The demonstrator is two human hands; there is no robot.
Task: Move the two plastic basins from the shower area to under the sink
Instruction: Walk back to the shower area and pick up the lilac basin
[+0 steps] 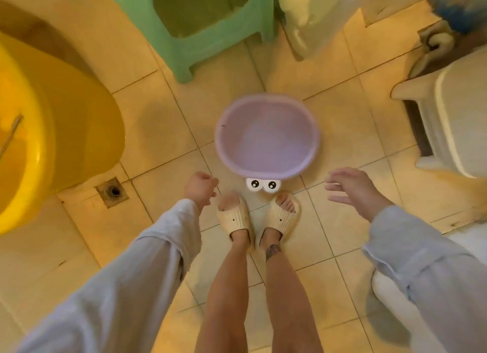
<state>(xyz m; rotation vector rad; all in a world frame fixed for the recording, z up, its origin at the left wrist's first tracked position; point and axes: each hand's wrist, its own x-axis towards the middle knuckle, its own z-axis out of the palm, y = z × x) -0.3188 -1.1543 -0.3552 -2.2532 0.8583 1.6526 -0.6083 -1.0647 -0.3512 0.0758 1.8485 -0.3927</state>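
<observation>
A purple plastic basin point(266, 136) stands upright on the tiled floor just ahead of my feet, with a white handle piece showing two cartoon eyes point(262, 185) at its near edge. A large yellow plastic basin point(66, 120) fills the left side of the view. My left hand point(200, 189) hovers near the purple basin's lower left, fingers curled loosely and holding nothing. My right hand point(355, 189) hovers to the basin's lower right, fingers spread, also holding nothing. Neither hand touches a basin.
A green plastic stool point(200, 28) stands beyond the purple basin. A white toilet point(453, 120) is at the right. A floor drain point(112, 191) sits beside the yellow basin. White objects stand at the top right. My feet in cream slippers point(258, 215) are below the basin.
</observation>
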